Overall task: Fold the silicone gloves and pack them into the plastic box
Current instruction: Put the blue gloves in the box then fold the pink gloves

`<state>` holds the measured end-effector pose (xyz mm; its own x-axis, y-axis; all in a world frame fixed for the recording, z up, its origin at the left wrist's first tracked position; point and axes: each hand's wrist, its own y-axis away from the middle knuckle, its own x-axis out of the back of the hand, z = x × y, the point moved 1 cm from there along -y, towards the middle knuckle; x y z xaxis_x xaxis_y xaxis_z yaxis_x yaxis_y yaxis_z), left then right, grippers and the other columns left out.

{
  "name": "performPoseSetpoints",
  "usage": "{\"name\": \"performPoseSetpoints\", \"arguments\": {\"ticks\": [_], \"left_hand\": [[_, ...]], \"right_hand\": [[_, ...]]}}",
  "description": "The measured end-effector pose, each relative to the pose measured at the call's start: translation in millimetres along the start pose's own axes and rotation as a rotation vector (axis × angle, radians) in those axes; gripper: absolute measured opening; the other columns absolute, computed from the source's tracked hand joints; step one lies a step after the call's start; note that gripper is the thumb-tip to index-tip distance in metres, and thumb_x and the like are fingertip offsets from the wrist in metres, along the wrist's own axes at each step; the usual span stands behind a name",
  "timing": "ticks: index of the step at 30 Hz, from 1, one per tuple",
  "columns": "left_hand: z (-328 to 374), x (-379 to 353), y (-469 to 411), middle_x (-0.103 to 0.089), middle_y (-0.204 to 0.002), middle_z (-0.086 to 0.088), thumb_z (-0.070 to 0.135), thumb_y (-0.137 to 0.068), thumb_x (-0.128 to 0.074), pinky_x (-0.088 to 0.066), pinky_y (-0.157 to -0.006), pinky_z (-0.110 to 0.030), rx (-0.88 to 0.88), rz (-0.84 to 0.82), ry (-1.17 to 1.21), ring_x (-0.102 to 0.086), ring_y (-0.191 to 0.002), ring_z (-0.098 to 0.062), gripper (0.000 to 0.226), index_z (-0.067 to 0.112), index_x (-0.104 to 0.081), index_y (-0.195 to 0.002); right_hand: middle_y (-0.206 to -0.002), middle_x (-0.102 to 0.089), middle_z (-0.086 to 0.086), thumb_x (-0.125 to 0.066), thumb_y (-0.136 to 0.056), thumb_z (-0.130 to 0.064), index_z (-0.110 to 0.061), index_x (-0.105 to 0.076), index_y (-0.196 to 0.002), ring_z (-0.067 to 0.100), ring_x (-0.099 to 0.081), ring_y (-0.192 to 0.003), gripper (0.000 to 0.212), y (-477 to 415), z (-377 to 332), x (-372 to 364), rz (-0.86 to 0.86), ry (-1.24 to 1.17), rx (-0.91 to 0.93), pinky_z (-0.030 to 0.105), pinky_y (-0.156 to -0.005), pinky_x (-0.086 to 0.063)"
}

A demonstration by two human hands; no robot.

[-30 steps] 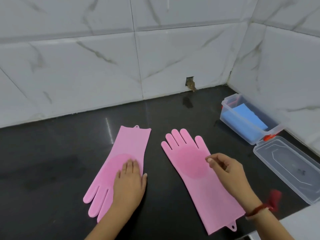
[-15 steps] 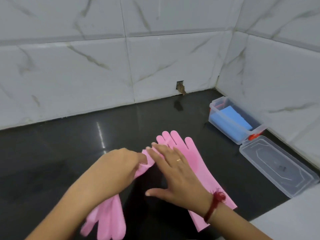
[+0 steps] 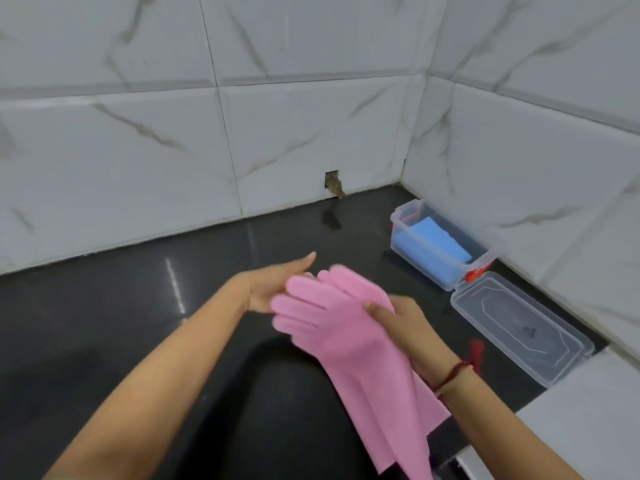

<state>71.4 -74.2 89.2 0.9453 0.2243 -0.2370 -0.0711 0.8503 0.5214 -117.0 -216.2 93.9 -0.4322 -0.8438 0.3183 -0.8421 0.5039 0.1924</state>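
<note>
As the right hand (image 3: 399, 322) grips gloves (image 3: 341, 337), the left hand (image 3: 275, 287) extends flat.

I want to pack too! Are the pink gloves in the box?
No, the right hand grips the gloves, away from the box.

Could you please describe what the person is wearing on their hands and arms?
Both arms are bare up to the frame edge, with no sleeves in view. The left hand and its wrist wear nothing that shows. At the right hand, the wrist wears a thin red thread band with a red tassel. Any ring is too blurred to tell.
</note>
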Motion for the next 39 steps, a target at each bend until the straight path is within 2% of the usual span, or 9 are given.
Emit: {"name": "performPoseSetpoints", "arguments": {"ticks": [3, 7, 11, 16, 22, 26, 32, 34, 39], "left_hand": [[-29.5, 21.5, -24.7, -0.061, -0.127, -0.01, 0.082, -0.079, -0.013, -0.053, -0.085, -0.038, 0.057, -0.014, -0.012, -0.058, -0.112, -0.026, 0.095, 0.014, -0.057, -0.129], [-43.6, 20.9, -29.4, -0.066, -0.121, -0.01, 0.062, -0.082, -0.058, -0.053, -0.092, -0.042, -0.021, 0.139, -0.121, -0.063, -0.111, -0.027, 0.053, 0.021, -0.066, -0.116], [-44.9, 8.6, -32.8, -0.074, -0.101, -0.009, 0.018, -0.091, -0.062, -0.057, -0.081, -0.041, -0.163, 0.347, -0.268, -0.071, -0.09, -0.023, 0.014, 0.011, -0.063, -0.103], [1.0, 14.0, -28.5, -0.064, -0.066, 0.007, 0.02, -0.095, -0.054, -0.039, -0.047, -0.017, -0.304, 0.52, -0.393, -0.051, -0.055, -0.007, 0.015, 0.015, -0.067, -0.089], [-5.1, 42.6, -55.1, -0.058, -0.082, -0.01, 0.022, -0.091, -0.061, -0.038, -0.053, -0.029, -0.009, 0.542, -0.688, -0.046, -0.066, -0.02, 0.019, 0.004, -0.057, -0.085], [-13.6, 48.2, -60.2, -0.055, -0.078, -0.011, 0.023, -0.089, -0.064, -0.038, -0.066, -0.034, -0.091, 0.601, -0.678, -0.049, -0.071, -0.021, 0.019, 0.008, -0.056, -0.081], [2.3, 53.9, -62.5, -0.056, -0.07, 0.003, 0.028, -0.088, -0.063, -0.04, -0.058, -0.025, -0.115, 0.707, -0.837, -0.051, -0.063, -0.012, 0.02, 0.019, -0.054, -0.073], [-6.6, 55.3, -66.4, -0.057, -0.078, 0.006, 0.033, -0.085, -0.065, -0.04, -0.059, -0.023, -0.042, 0.728, -0.885, -0.054, -0.071, -0.011, 0.017, 0.022, -0.055, -0.078], [-25.0, 48.6, -63.3, -0.061, -0.091, 0.005, 0.044, -0.083, -0.064, -0.046, -0.067, -0.027, -0.135, 0.915, -0.79, -0.058, -0.081, -0.011, 0.029, 0.022, -0.055, -0.099]], "right_hand": [[-0.1, -0.069, 0.026, -0.055, -0.091, -0.021, 0.007, -0.063, -0.101, 0.028, -0.062, -0.081, 0.031, -9.5, 39.8, 4.8, -0.017, -0.067, -0.222, 0.045, -0.079, -0.053], [-0.102, -0.071, 0.02, -0.06, -0.089, -0.025, -0.001, -0.065, -0.106, 0.027, -0.068, -0.085, 0.031, -13.1, 55.4, 10.8, -0.116, -0.121, -0.284, 0.043, -0.084, -0.054], [-0.109, -0.071, 0.011, -0.056, -0.091, -0.015, -0.014, -0.062, -0.113, 0.03, -0.068, -0.098, 0.023, -16.9, 56.0, 13.7, -0.256, -0.17, -0.278, 0.043, -0.088, -0.054], [-0.111, -0.071, 0.011, -0.057, -0.091, -0.017, -0.017, -0.062, -0.115, 0.03, -0.068, -0.098, 0.025, -28.0, 46.9, 13.4, -0.383, -0.3, -0.289, 0.04, -0.083, -0.057], [-0.104, -0.066, 0.02, -0.06, -0.088, -0.024, -0.001, -0.059, -0.102, 0.028, -0.066, -0.086, 0.027, -36.2, 55.0, 1.7, -0.129, 0.094, -0.195, 0.041, -0.082, -0.053], [-0.096, -0.064, 0.015, -0.054, -0.091, -0.02, -0.001, -0.058, -0.096, 0.027, -0.063, -0.083, 0.019, -40.3, 54.0, 1.1, -0.118, 0.142, -0.156, 0.039, -0.075, -0.052], [-0.09, -0.059, 0.012, -0.051, -0.091, -0.017, -0.004, -0.056, -0.09, 0.023, -0.055, -0.077, 0.014, -48.5, 57.0, 0.3, -0.047, 0.128, -0.146, 0.035, -0.07, -0.046], [-0.097, -0.06, 0.005, -0.056, -0.09, -0.024, -0.013, -0.055, -0.098, 0.021, -0.058, -0.085, 0.014, -49.6, 61.2, 1.4, 0.011, 0.285, -0.123, 0.034, -0.074, -0.048], [-0.103, -0.056, 0.002, -0.064, -0.083, -0.04, -0.022, -0.034, -0.131, 0.015, -0.056, -0.083, 0.059, -39.2, 58.6, 6.7, 0.014, 0.416, -0.129, 0.023, -0.065, -0.046]]}}
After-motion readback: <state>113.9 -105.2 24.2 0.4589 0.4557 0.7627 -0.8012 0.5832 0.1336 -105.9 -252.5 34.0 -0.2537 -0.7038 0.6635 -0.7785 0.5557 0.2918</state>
